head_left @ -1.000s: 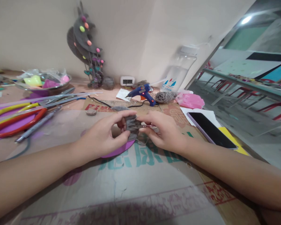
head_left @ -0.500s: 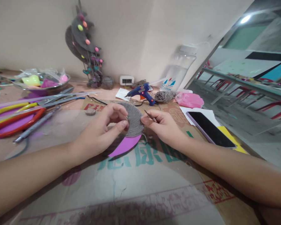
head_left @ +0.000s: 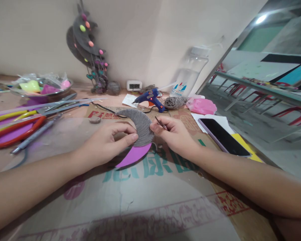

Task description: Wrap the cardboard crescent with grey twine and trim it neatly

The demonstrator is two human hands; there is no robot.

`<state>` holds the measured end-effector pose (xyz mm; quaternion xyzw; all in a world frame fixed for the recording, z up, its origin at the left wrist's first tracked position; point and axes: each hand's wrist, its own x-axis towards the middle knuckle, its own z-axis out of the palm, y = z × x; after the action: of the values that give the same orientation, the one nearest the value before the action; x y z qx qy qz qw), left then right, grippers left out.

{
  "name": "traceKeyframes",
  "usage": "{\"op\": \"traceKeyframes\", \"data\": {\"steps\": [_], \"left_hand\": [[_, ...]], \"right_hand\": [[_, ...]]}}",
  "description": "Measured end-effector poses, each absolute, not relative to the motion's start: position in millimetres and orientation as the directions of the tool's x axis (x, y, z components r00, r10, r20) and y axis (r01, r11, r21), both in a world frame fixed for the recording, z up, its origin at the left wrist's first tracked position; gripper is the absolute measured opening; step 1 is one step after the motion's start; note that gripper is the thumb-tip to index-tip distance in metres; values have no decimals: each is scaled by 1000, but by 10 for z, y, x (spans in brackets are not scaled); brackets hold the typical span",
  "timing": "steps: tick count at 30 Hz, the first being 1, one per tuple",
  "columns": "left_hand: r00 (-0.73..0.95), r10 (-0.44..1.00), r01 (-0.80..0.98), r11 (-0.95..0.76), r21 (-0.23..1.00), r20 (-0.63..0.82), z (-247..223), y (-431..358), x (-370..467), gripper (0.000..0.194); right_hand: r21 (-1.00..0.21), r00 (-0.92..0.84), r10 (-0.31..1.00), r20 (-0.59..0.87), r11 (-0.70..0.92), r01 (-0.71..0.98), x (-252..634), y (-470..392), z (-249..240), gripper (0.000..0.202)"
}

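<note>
A crescent [head_left: 142,129] stands out between my hands, its upper part wrapped in grey yarn and its lower tip bare purple [head_left: 134,156]. The thumb and fingers of my left hand [head_left: 120,137] pinch its inner edge. My right hand [head_left: 169,130] touches the outer edge with its thumb and forefinger and also holds a thin dark tool [head_left: 161,123], whose exact kind I cannot make out. Behind the crescent lies a blue glue gun [head_left: 150,98] with a small red light, beside a bundle of grey yarn [head_left: 175,102].
Scissors [head_left: 37,125], a pen [head_left: 35,134] and a metal bowl [head_left: 41,95] are at the left. A bottle [head_left: 189,75], pink bag [head_left: 202,105] and phone [head_left: 223,136] are at the right. A decorated crescent [head_left: 85,40] hangs by the wall.
My left fingers have lowered and closed onto the crescent's inner edge, uncovering its upper curve. My right hand has hardly moved. The whole view has shifted slightly.
</note>
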<state>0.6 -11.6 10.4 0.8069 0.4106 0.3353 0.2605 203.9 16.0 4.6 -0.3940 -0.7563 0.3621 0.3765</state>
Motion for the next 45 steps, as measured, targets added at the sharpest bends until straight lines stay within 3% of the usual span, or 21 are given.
{"op": "traceKeyframes", "data": {"steps": [8, 18, 24, 30, 35, 45], "left_hand": [[487, 807, 442, -558, 702, 335, 115, -117, 4, 25], [481, 824, 513, -542, 666, 301, 115, -136, -1, 24], [465, 793, 476, -600, 643, 395, 65, -195, -7, 5], [494, 783, 413, -593, 691, 377, -14, -206, -12, 35], [487, 797, 478, -584, 656, 356, 24, -206, -32, 34], [455, 812, 515, -575, 636, 366, -7, -198, 1, 46]], "right_hand": [[-843, -410, 859, 308, 446, 301, 2035, 172, 41, 37], [-840, -417, 855, 310, 451, 301, 2019, 125, 67, 33], [-852, -413, 860, 301, 437, 288, 2033, 156, 51, 35], [-857, -432, 857, 279, 426, 291, 2039, 151, 45, 35], [-884, -436, 872, 225, 370, 285, 2032, 144, 37, 32], [-883, -454, 853, 257, 399, 248, 2026, 172, 18, 25]]}}
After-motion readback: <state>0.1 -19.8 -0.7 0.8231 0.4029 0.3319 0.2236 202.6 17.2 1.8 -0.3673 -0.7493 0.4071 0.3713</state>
